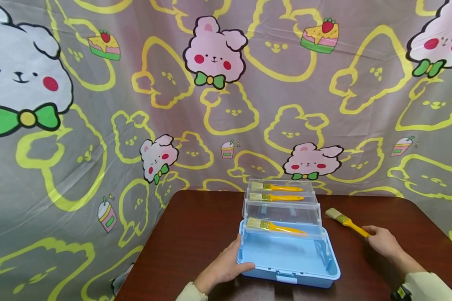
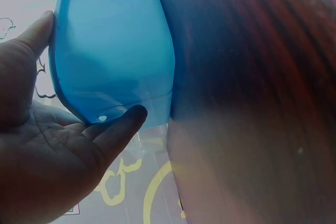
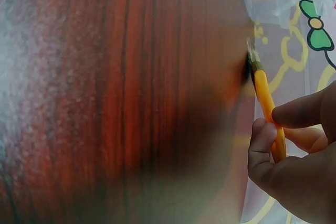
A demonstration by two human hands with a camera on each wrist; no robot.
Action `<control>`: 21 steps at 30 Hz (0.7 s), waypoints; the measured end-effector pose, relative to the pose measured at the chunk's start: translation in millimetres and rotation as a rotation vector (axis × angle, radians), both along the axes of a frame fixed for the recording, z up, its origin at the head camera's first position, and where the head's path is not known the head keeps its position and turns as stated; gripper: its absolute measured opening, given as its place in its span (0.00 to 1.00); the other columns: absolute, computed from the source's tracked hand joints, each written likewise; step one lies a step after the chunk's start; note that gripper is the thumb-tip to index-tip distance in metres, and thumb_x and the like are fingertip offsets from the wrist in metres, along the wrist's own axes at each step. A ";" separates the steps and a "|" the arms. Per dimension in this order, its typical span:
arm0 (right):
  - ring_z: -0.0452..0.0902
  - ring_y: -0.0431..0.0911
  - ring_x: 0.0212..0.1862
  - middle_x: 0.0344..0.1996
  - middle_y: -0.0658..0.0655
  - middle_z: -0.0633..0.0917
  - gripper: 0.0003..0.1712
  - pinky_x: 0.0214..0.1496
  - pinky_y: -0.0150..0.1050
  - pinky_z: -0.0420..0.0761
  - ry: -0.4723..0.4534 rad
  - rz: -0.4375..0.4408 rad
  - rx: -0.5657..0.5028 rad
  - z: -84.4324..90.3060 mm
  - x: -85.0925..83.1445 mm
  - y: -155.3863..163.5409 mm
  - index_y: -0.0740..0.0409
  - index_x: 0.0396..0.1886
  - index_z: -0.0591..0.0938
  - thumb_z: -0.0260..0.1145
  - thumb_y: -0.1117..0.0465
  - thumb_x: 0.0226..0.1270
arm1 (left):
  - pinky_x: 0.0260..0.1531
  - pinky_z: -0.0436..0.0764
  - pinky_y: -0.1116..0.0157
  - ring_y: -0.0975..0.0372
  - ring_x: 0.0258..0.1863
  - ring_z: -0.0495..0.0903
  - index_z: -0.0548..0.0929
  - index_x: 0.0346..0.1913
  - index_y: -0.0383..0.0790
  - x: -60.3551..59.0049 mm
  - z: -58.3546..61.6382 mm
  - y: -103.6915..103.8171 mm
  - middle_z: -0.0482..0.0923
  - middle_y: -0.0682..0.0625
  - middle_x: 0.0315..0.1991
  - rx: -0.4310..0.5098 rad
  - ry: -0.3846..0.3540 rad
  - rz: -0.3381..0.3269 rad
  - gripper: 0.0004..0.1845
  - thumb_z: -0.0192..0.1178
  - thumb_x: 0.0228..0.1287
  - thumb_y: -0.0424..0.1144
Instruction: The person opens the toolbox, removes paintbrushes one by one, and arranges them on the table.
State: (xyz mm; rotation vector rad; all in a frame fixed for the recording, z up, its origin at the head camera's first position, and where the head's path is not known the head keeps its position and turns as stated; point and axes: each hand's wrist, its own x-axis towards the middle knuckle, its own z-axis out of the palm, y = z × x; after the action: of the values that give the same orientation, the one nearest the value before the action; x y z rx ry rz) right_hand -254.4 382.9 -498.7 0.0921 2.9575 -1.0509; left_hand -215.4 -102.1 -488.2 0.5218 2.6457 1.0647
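Observation:
A light blue toolbox (image 1: 271, 272) stands open on the table, its clear tiered trays (image 1: 286, 212) raised behind the base. My left hand (image 1: 226, 262) holds the front left corner, thumb at the front and fingers along the left side; in the left wrist view fingers press the blue wall (image 2: 115, 40). To the right of the box, my right hand (image 1: 385, 242) pinches the yellow handle end of a paintbrush (image 1: 352, 225), pale bristles pointing back and left. The right wrist view shows thumb and fingertips around the handle (image 3: 265, 95); its bristles are near the tabletop.
Three similar paintbrushes lie in the trays: a back one (image 1: 282, 188), a middle one (image 1: 282, 197) and a front one (image 1: 278, 227). The dark brown wooden table (image 1: 188, 225) meets a patterned cloth (image 1: 218, 113) at the back and left. A latch (image 1: 286, 278) projects from the box's front.

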 end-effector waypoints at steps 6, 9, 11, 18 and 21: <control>0.72 0.64 0.46 0.49 0.78 0.75 0.25 0.39 0.48 0.70 0.024 0.008 0.025 -1.9 0.2 1.6 0.80 0.53 0.73 0.57 0.69 0.56 | 0.60 0.62 0.47 0.48 0.68 0.57 0.46 0.73 0.29 0.7 0.3 1.3 0.51 0.36 0.71 -0.027 0.008 0.004 0.55 0.65 0.56 0.57; 0.72 0.63 0.45 0.48 0.78 0.75 0.24 0.40 0.51 0.71 0.011 0.031 0.024 -1.2 -0.3 1.3 0.80 0.53 0.73 0.58 0.69 0.57 | 0.60 0.62 0.47 0.48 0.68 0.56 0.46 0.73 0.29 -0.1 0.5 1.1 0.50 0.36 0.72 -0.030 0.008 0.001 0.55 0.65 0.56 0.58; 0.73 0.61 0.44 0.47 0.78 0.76 0.24 0.41 0.51 0.73 -0.006 0.044 0.023 -0.9 -1.2 1.3 0.80 0.53 0.72 0.60 0.69 0.57 | 0.60 0.62 0.47 0.48 0.68 0.56 0.46 0.73 0.29 -0.5 1.0 0.5 0.50 0.36 0.72 -0.032 0.008 -0.002 0.55 0.64 0.56 0.58; 0.76 0.58 0.41 0.42 0.75 0.80 0.23 0.37 0.48 0.77 -0.039 0.077 0.045 -1.0 -3.0 2.3 0.78 0.51 0.76 0.66 0.68 0.57 | 0.61 0.62 0.47 0.49 0.68 0.56 0.46 0.73 0.29 1.3 2.4 0.6 0.50 0.36 0.72 -0.035 0.006 -0.002 0.55 0.64 0.57 0.58; 0.77 0.60 0.42 0.40 0.72 0.82 0.23 0.40 0.52 0.77 -0.048 0.089 0.072 -2.8 -2.9 3.7 0.76 0.49 0.78 0.68 0.65 0.56 | 0.61 0.62 0.47 0.49 0.68 0.56 0.46 0.73 0.29 1.9 2.9 1.4 0.50 0.36 0.72 -0.036 0.001 0.001 0.55 0.64 0.57 0.59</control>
State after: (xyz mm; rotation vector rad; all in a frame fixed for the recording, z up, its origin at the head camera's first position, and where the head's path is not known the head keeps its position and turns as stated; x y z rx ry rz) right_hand -257.3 386.6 -501.6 -0.0136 2.9259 -0.9194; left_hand -213.5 -100.7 -485.3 0.5138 2.6610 1.0152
